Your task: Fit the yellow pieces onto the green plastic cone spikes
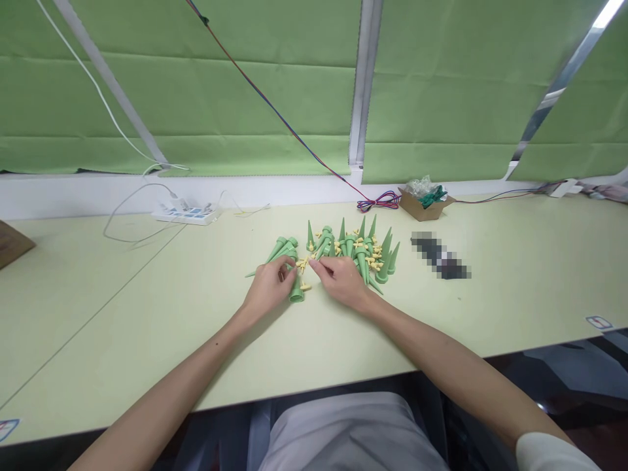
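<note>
A heap of green plastic cones mixed with small yellow pieces lies on the pale green table. My left hand rests by a green cone that stands beside its fingers; its fingertips pinch something small near the yellow bits. My right hand is just to the right, thumb and forefinger closed on a small yellow piece, fingertips nearly meeting the left hand's. A few more green cones lie just behind the left hand.
A cardboard tray with bagged green parts sits at the back. A white power strip with cables lies back left. A blurred dark object lies right of the heap. Red-blue wires run along the back wall.
</note>
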`<state>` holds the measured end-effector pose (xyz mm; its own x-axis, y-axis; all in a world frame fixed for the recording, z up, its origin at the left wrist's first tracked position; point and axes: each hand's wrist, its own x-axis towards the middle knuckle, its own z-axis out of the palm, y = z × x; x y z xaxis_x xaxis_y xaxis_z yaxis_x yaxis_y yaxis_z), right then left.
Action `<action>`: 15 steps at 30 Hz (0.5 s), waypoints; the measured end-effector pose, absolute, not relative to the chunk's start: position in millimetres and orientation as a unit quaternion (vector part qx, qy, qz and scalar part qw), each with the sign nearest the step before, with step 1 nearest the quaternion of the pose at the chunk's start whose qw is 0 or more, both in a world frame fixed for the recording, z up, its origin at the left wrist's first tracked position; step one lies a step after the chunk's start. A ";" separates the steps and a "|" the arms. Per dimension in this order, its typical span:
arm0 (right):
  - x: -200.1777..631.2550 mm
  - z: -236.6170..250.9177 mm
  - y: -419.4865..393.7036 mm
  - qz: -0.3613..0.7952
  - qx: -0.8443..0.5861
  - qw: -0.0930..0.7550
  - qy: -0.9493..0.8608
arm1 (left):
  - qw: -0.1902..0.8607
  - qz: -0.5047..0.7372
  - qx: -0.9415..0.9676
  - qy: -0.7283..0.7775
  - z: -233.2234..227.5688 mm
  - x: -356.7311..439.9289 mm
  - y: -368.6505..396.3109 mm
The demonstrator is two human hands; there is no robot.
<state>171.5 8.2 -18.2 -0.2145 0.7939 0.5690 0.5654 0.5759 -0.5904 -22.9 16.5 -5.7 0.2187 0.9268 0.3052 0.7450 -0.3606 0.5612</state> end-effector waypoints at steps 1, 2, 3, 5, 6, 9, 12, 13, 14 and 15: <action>171.6 -18.4 8.2 0.130 -0.439 0.448 -0.768 | 0.142 0.312 0.763 0.548 -3.1 -24.1 16.8; 171.5 -18.6 8.1 0.132 -0.437 0.451 -0.767 | 0.135 0.320 0.758 0.551 -0.2 -25.8 17.4; 171.4 -19.0 7.9 0.134 -0.437 0.453 -0.766 | 0.126 0.330 0.752 0.557 2.7 -28.1 18.4; 171.1 -19.7 7.8 0.134 -0.436 0.454 -0.765 | 0.115 0.340 0.742 0.566 8.3 -34.3 21.2; 170.9 -20.1 7.8 0.133 -0.437 0.454 -0.765 | 0.108 0.345 0.738 0.570 10.6 -38.0 23.0; 170.5 -21.0 8.2 0.128 -0.440 0.450 -0.767 | 0.108 0.320 0.741 0.580 15.2 -48.3 27.8; 170.5 -21.0 8.5 0.123 -0.445 0.444 -0.768 | 0.126 0.271 0.767 0.568 16.6 -52.6 29.7; 170.5 -20.8 8.5 0.122 -0.446 0.443 -0.768 | 0.132 0.255 0.776 0.561 16.5 -52.5 29.7; 170.6 -20.6 8.5 0.121 -0.447 0.442 -0.768 | 0.139 0.239 0.785 0.555 16.1 -52.0 29.5; 170.7 -20.3 8.5 0.120 -0.447 0.441 -0.769 | 0.143 0.226 0.791 0.550 15.4 -51.2 29.2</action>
<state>170.7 8.5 -20.3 -0.2116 0.7928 0.5716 0.5815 0.5722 -0.5783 -51.2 29.2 15.4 0.2920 0.9354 0.1997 0.8058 -0.3530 0.4755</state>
